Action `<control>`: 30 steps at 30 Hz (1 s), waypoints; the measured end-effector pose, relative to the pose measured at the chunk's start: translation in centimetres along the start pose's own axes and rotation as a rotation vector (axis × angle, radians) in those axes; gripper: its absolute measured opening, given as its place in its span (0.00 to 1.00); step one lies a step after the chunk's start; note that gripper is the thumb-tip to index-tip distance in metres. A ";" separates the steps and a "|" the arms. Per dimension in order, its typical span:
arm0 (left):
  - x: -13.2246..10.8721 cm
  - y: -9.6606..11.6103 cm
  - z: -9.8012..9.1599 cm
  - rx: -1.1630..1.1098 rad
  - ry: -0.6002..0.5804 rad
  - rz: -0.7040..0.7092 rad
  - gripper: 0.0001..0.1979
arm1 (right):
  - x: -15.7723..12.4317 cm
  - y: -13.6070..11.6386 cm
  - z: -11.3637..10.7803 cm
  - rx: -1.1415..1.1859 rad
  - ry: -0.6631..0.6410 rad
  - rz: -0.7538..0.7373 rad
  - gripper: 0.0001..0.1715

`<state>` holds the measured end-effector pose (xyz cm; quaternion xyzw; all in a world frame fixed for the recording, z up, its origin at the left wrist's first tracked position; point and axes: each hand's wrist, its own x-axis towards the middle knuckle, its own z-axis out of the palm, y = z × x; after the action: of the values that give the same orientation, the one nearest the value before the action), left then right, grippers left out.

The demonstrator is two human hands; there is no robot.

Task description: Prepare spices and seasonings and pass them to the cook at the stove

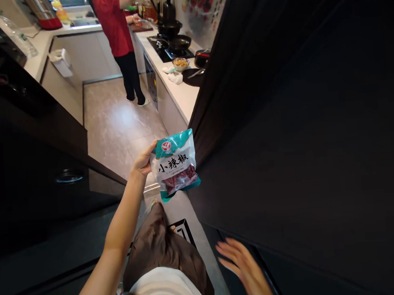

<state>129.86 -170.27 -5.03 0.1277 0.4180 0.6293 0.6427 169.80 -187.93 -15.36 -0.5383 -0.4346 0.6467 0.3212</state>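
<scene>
A bag of dried chili peppers [176, 164], teal and white with dark Chinese lettering, is held out in front of me. My left hand [146, 159] grips its left edge, the thumb on the front and the other fingers hidden behind. Dark red pods show through a clear window low on the bag. Down at the right, my right hand [240, 263] hangs apart from the bag with its fingers spread, slightly blurred and holding nothing. It is nearest to a dark cabinet front.
Dark panels [285, 159] flank a doorway into a kitchen. A person in a red top [112, 23] stands at the right-hand counter, near a stove with a frying pan [179, 42]. A bowl of food [180, 63] sits closer. A white bin [61, 62] hangs on the left cabinets.
</scene>
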 end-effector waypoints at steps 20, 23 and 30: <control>25.3 23.5 -1.0 0.741 0.117 0.425 0.09 | 53.6 -23.5 28.5 0.391 -0.322 -0.208 0.38; 29.9 25.2 1.8 0.997 0.183 0.460 0.09 | 62.0 -23.7 29.4 0.320 -0.404 -0.149 0.36; 40.9 25.8 4.5 1.579 0.488 0.556 0.10 | 76.4 -26.6 29.8 0.294 -0.326 -0.142 0.40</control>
<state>109.06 -126.63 0.15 0.4950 0.8116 0.2992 0.0819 122.99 -115.81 -21.79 -0.3424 -0.4187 0.7572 0.3662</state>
